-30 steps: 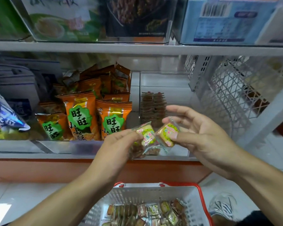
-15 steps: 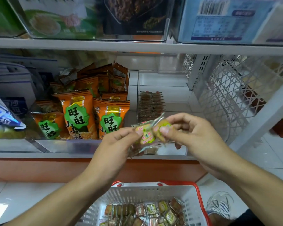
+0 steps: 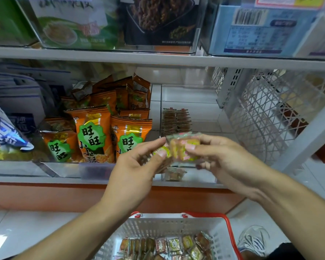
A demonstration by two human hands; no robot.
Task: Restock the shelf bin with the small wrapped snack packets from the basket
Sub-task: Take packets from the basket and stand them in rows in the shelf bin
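Both hands are up in front of the shelf, level with the clear shelf bin [image 3: 188, 98]. The left hand [image 3: 137, 171] pinches a small wrapped packet [image 3: 162, 152] under its thumb, and the right hand [image 3: 225, 162] grips another snack packet [image 3: 184, 149] between thumb and fingers, the two packets touching. Inside the bin stands a row of packets [image 3: 175, 121], one more lying at the front [image 3: 174, 173]. Orange snack bags [image 3: 109, 128] fill the neighbouring section on the left. Below, the white basket [image 3: 169, 228] with red handle holds more wrapped packets [image 3: 169, 246].
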